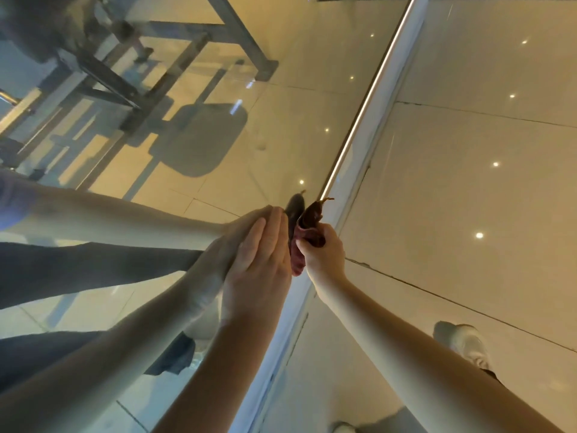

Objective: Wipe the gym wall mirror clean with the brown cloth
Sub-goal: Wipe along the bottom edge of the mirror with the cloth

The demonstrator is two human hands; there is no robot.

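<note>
Shoe: a white shoe (pixel 462 342) on the pale tiled floor (pixel 468 182), at lower right.
Left hand: the left hand (pixel 262 260) lies flat on the mirror (pixel 281 120), fingers straight and together, holding nothing.
Right hand: the right hand (pixel 324 254) has its fingers curled tight round the brown cloth (pixel 307 226).
Brown cloth: bunched low at the mirror's bottom edge, just beside the left hand; it seems to touch the glass, though the angle leaves this unsure.
Edge: a lit strip (pixel 368 98) runs along the mirror's foot.
Reflection: a metal gym frame (pixel 103 79) farther up the glass.
</note>
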